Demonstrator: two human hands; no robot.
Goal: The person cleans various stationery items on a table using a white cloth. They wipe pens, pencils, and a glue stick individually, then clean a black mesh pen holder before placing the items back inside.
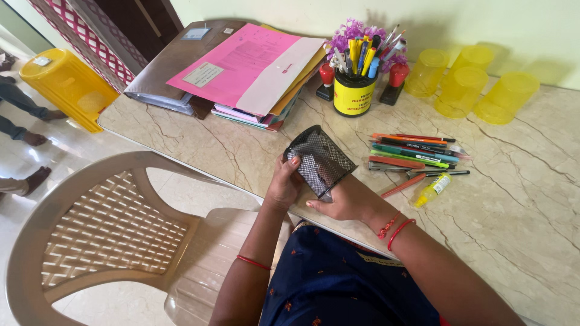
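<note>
Gripping a black mesh pen cup (pixel 320 160) over the table edge (pixel 254 157), the left hand (pixel 283 181) curls its fingers on the rim; the right hand (pixel 344 202) cradles its base. It looks empty. Behind, a yellow holder (pixel 353 93) brims with pens; loose pens (pixel 414 154) lie right, then four upturned yellow cups (pixel 468 84).

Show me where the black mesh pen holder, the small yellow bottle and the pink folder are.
black mesh pen holder (pixel 321 160), head view, on its mesh side wall.
small yellow bottle (pixel 430 191), head view, on the middle of its body.
pink folder (pixel 241 63), head view, on its pink cover.
</note>
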